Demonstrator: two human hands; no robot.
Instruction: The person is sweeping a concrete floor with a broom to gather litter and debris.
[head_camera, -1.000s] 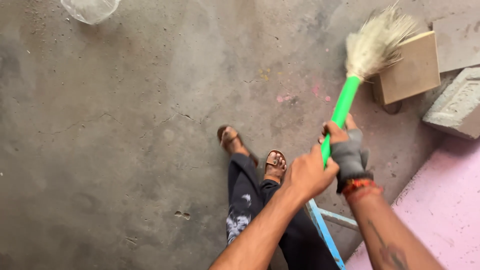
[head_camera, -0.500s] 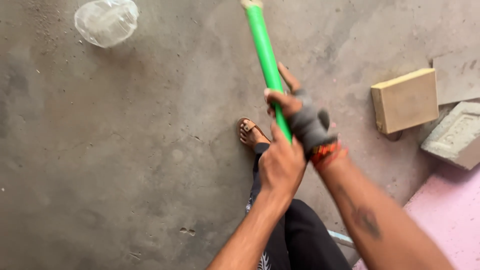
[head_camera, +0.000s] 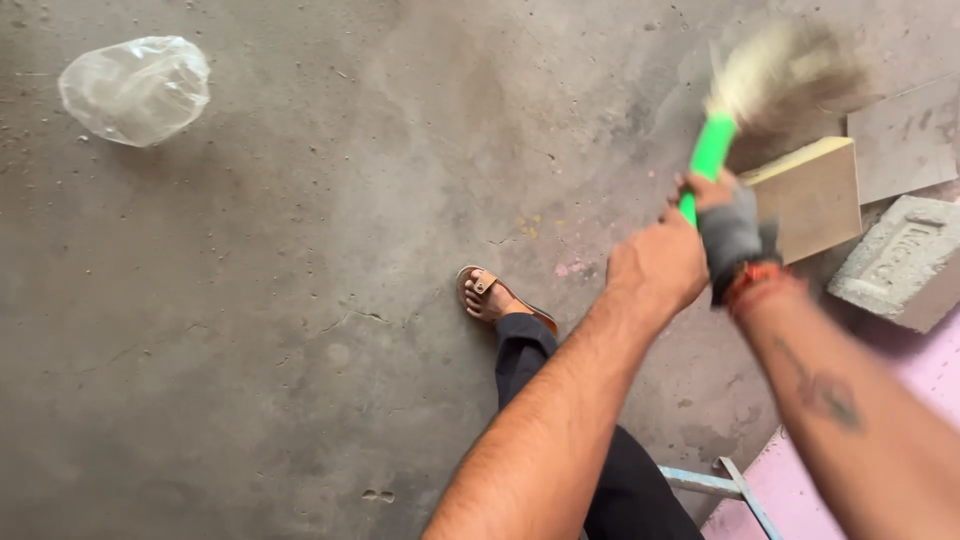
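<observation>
Both hands are closed around the green handle (head_camera: 712, 155) of a broom. The left hand (head_camera: 655, 265) grips the lower part of the handle, which is hidden behind its fist, with the knuckles turned up to the camera. The right hand (head_camera: 725, 215) holds the handle just above the left one, and the two hands are touching or almost touching (I cannot tell which). The right hand wears a grey fingerless glove (head_camera: 735, 240), and an orange-red band (head_camera: 757, 280) sits on the wrist below it.

The broom points up and to the right in the view. Its pale straw head (head_camera: 785, 75) is blurred, at the upper right, above a tan block (head_camera: 815, 195) that lies on the floor. Whether the bristles touch the floor I cannot tell.

To the right of the tan block there is a grey flat slab (head_camera: 900, 140), and below it a grey moulded brick (head_camera: 900, 260). A pink surface (head_camera: 800, 490) with a light blue metal frame (head_camera: 715, 485) shows in the bottom right corner.

The grey concrete floor (head_camera: 300, 300) has small cracks and some faint pink marks. A crumpled clear plastic bag (head_camera: 135, 88) lies at the upper left, well apart from the hands. One foot in a brown sandal (head_camera: 495, 295) stands near the middle, under the left forearm, with a dark trouser leg (head_camera: 530, 350) above it.
</observation>
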